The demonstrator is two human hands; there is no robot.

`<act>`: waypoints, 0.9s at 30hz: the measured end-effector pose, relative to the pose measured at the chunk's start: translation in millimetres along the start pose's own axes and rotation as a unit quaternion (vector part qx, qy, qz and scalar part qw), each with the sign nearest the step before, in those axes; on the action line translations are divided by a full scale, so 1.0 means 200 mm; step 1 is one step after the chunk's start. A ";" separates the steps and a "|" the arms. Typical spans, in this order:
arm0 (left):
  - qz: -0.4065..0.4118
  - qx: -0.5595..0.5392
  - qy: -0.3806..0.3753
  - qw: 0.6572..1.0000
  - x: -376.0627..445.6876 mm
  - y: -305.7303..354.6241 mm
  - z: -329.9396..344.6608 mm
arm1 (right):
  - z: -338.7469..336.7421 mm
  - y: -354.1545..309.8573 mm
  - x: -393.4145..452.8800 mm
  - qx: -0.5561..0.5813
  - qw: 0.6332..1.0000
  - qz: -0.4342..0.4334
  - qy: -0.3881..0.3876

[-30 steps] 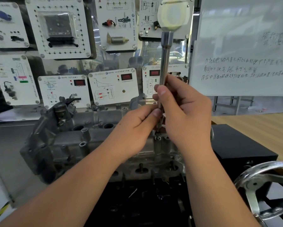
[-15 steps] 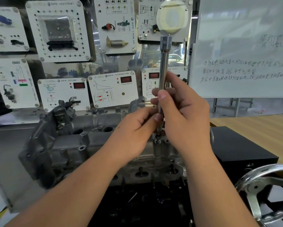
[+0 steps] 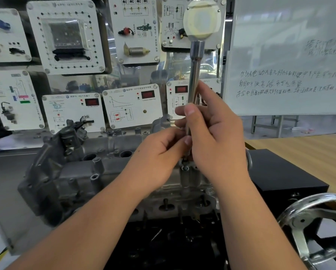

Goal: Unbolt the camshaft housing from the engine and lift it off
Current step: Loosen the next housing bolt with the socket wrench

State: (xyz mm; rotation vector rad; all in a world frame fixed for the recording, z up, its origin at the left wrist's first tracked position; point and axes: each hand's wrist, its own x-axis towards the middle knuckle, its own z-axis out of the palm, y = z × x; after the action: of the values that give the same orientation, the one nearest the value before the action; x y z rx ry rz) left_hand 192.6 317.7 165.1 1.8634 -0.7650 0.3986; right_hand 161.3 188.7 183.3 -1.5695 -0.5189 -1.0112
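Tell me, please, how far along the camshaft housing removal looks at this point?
Done: nothing can be confirmed; several bolt bosses look empty, though that is hard to judge. In hand: both hands, left hand and right hand, grip the upright extension bar, its lower end at a bolt boss. Left: the camshaft housing sits on the engine, not yet lifted.

Bright even indoor light, soft blur, wide-angle edge bending.
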 end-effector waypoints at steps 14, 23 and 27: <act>-0.007 -0.007 -0.023 1.000 0.00 0.00 -0.02 | 0.01 -0.01 -0.01 -0.024 1.000 -0.003 0.007; 0.000 0.005 0.012 1.000 0.00 0.00 0.01 | 0.00 -0.01 0.00 -0.004 1.000 -0.006 0.021; 0.008 0.008 0.009 1.000 0.00 0.00 0.01 | -0.01 -0.01 0.00 -0.004 1.000 -0.007 0.013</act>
State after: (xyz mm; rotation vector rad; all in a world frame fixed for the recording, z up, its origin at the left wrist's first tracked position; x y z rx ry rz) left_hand 191.1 316.5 164.6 1.8668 -0.7661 0.4322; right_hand 159.1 187.0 184.2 -1.5609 -0.5088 -1.0439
